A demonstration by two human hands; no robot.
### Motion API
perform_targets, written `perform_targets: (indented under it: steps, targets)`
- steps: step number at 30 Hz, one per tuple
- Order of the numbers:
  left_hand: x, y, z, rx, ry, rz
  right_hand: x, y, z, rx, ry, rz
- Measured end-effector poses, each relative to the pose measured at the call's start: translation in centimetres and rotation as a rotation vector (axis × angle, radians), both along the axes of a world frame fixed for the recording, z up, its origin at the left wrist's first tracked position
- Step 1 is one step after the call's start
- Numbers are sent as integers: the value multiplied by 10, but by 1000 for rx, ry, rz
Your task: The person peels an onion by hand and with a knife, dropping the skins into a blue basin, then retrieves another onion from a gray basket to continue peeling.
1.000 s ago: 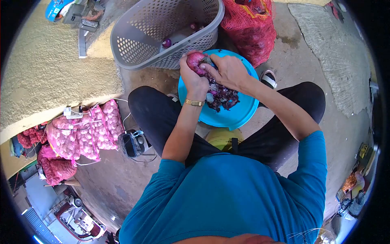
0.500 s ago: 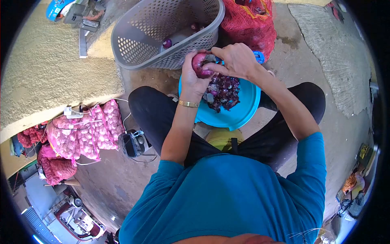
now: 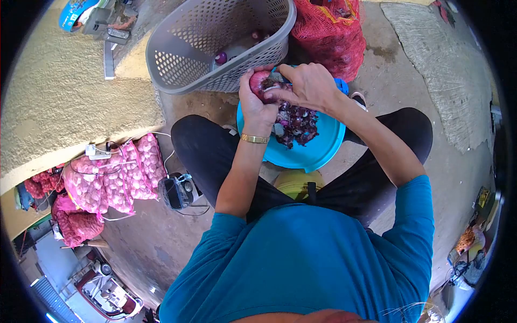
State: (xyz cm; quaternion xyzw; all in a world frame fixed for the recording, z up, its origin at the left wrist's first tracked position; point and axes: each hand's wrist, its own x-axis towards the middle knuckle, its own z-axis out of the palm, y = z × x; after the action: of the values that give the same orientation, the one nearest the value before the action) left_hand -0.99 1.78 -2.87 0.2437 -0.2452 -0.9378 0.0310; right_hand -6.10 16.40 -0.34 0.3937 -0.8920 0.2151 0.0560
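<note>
A red onion [image 3: 258, 81] rests in my left hand [image 3: 257, 105], whose fingers wrap round it above the blue basin. My right hand [image 3: 312, 86] is closed at the onion's right side, with a blue-handled tool [image 3: 341, 84] partly showing past it; the blade is hidden. Below both hands, the round blue basin [image 3: 326, 145] holds dark onion skins [image 3: 297, 126]. Just beyond them stands a grey perforated basket [image 3: 186, 83] with a few onions [image 3: 221, 57] inside. To its right is a red mesh sack [image 3: 331, 48].
Pink mesh bags of pale bulbs [image 3: 116, 177] lie at the left beside a power strip [image 3: 98, 152]. A dark device [image 3: 177, 191] sits near my left knee. A yellow-green object [image 3: 298, 184] is under the basin's near edge. A ledge [image 3: 70, 102] runs along the left.
The onion and my left hand have shifted slightly left and up. My right hand has moved a little lower and its fingers have shifted over the onion's side.
</note>
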Motion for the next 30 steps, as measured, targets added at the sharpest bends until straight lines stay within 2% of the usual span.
perform_targets:
  steps: [6, 13, 15, 19, 21, 22, 24, 26, 30]
  targets:
    - [1, 10, 10, -84, -52, 29, 2, 2, 1, 58, -100, 7]
    - [2, 13, -4, -112, -52, 140, 14, -8, -12, -71, -160, -40]
    - [2, 18, -5, -150, -1, 253, 15, -8, -14, -124, -149, -59]
    - [2, 16, -4, -175, -58, 242, 8, -5, -18, -116, -188, -46]
    - [4, 12, 4, -66, 29, -4, -7, 3, -17, -159, -188, -17]
    - [6, 11, 18, -66, 30, -5, -19, 11, -10, -87, -145, 49]
    - [10, 9, 43, 184, -34, -259, -33, 19, 1, 6, -72, 150]
    - [5, -1, 12, 192, -18, -272, -26, 18, 8, 26, -62, 159]
    - [5, -5, -5, 195, -50, -258, -19, 13, 6, 54, -30, 132]
